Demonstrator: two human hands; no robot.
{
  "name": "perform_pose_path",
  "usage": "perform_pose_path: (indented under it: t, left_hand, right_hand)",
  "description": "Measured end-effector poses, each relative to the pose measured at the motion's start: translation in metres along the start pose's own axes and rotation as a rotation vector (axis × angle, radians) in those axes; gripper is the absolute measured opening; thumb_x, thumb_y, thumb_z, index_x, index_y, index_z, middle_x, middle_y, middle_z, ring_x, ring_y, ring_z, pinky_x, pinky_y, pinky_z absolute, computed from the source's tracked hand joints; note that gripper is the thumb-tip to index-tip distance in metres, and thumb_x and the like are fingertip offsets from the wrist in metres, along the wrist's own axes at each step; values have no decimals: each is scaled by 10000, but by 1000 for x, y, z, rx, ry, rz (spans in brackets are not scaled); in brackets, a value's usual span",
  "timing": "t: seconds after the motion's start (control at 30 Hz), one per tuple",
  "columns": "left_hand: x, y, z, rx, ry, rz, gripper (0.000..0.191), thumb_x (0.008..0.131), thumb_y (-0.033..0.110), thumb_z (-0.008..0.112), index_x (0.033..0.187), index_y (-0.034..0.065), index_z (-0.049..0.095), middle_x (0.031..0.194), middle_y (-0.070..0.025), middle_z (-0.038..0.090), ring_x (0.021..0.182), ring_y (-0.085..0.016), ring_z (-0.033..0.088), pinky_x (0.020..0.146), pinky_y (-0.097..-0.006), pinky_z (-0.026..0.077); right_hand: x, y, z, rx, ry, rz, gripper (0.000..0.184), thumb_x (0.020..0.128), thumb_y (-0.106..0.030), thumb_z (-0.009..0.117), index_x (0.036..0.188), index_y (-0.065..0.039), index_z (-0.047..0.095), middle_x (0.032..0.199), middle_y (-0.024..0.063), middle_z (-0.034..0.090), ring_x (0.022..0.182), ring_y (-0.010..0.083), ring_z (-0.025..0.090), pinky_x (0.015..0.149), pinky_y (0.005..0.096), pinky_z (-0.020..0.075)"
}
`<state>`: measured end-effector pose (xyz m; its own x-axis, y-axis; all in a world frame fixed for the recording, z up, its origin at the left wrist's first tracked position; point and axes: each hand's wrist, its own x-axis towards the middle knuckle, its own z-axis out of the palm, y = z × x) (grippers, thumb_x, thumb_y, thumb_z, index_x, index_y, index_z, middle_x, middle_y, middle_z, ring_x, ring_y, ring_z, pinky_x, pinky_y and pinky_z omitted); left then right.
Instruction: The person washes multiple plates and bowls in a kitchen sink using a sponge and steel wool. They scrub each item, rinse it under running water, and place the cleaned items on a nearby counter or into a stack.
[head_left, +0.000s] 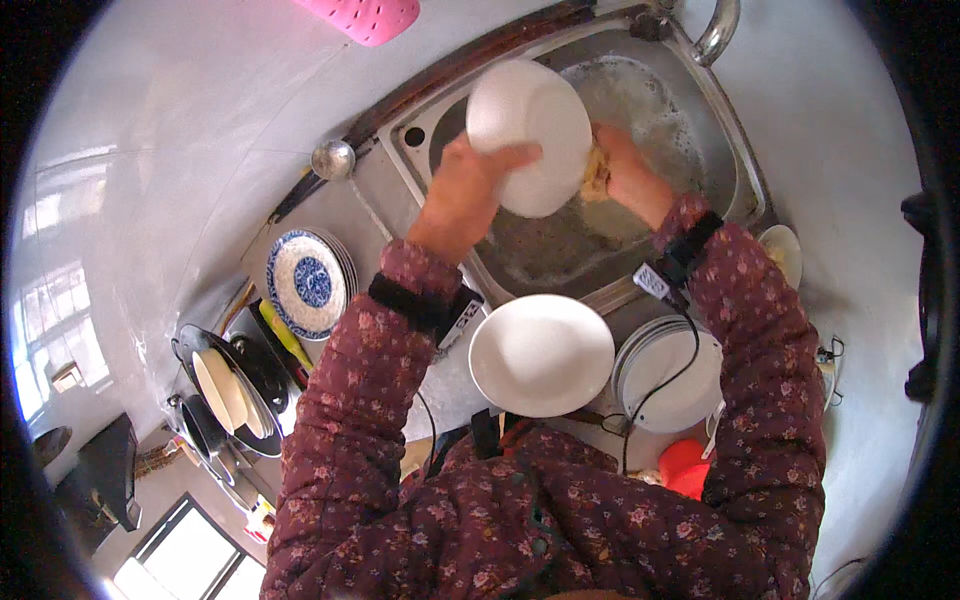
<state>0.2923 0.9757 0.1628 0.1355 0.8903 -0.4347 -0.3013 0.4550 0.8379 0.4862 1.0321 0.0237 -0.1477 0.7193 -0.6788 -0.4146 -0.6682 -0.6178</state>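
My left hand (472, 180) grips a white bowl (551, 112) by its near left side, thumb across its surface, and holds it tilted above the sink. Against the bowl's right edge, my right hand (630, 169) presses a yellowish scrubbing pad (596, 174). Under both hands the metal sink (739, 142) holds cloudy water with foam (652, 82) along its far side. Another white bowl (541, 354) stands right before me at the sink's near edge. The bowl in my left hand looks slightly blurred.
Stacked blue-patterned plates (311, 277) stand left, white plates (667, 375) near right. A metal ladle (333, 160) lies by the sink's left corner. The faucet (718, 34) rises at the far right. Pans with dishes (225, 390) sit left. A cable (690, 352) hangs from my right wrist.
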Motion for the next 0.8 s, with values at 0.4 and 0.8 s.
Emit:
perform_pose_path:
  t: [0.4, 0.8]
  left_hand:
    - [4, -14, 19, -390, 6, 115, 428, 857, 105, 608, 1251, 5, 475, 1216, -118, 548, 1147, -221, 512, 994, -361, 411]
    - [-13, 1, 18, -201, -43, 87, 457, 887, 72, 581, 1314, 22, 425, 1269, -112, 524, 1220, -196, 464, 1044, -354, 380]
  right_hand:
    - [-123, -8, 45, -943, 278, -895, 246, 938, -220, 444, 1045, -1, 471, 867, 191, 571, 799, 348, 587, 682, 422, 470]
    - [-40, -65, 75, -1250, 321, -961, 303, 915, -311, 460, 930, -12, 506, 815, 253, 599, 774, 462, 564, 677, 524, 441]
